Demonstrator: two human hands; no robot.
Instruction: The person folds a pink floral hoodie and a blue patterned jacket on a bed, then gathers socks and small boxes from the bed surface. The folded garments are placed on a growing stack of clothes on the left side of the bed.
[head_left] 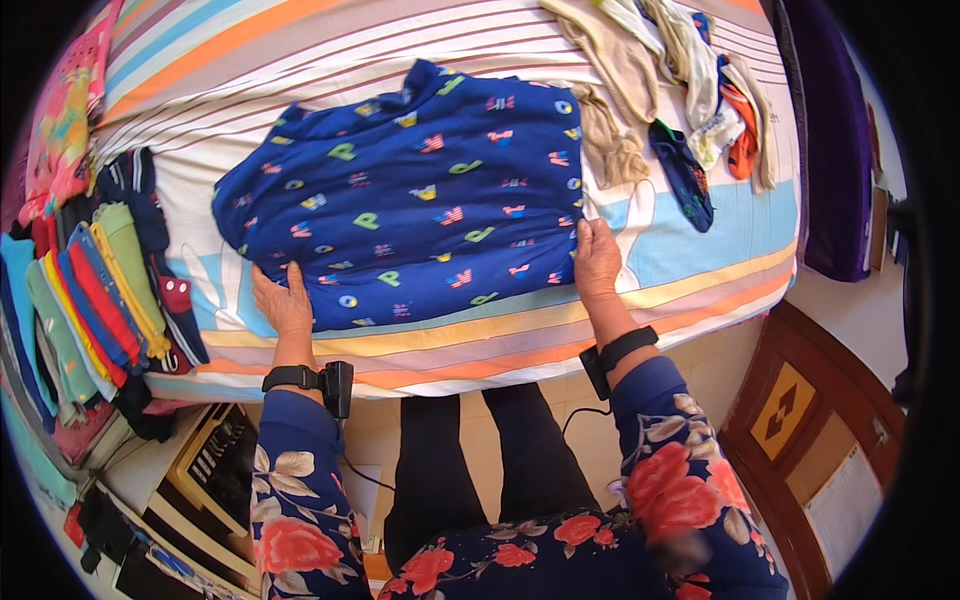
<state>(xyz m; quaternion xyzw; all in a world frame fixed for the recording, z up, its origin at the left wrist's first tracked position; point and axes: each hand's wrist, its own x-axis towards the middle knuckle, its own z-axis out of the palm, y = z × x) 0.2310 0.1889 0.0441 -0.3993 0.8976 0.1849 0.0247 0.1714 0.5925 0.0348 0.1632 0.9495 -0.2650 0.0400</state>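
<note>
A dark blue shirt [400, 210] with small colourful prints lies spread on the bed, its body wide and its collar-like fold toward the far side. At its near left edge my left hand [283, 298] grips the cloth, thumb on top, the other fingers partly hidden. My right hand [597, 260] is closed on the near right edge of the same shirt, with its thumb showing and the fingertips partly under the cloth. Wrinkles run across the fabric between both hands.
Folded clothes [100, 290] in several colours stand in a row on the left, below a pink patterned cloth [65, 140]. Loose socks [690, 90] lie at the far right. The striped bedsheet [480, 360] reaches the near bed edge. A wooden door [800, 430] is at lower right.
</note>
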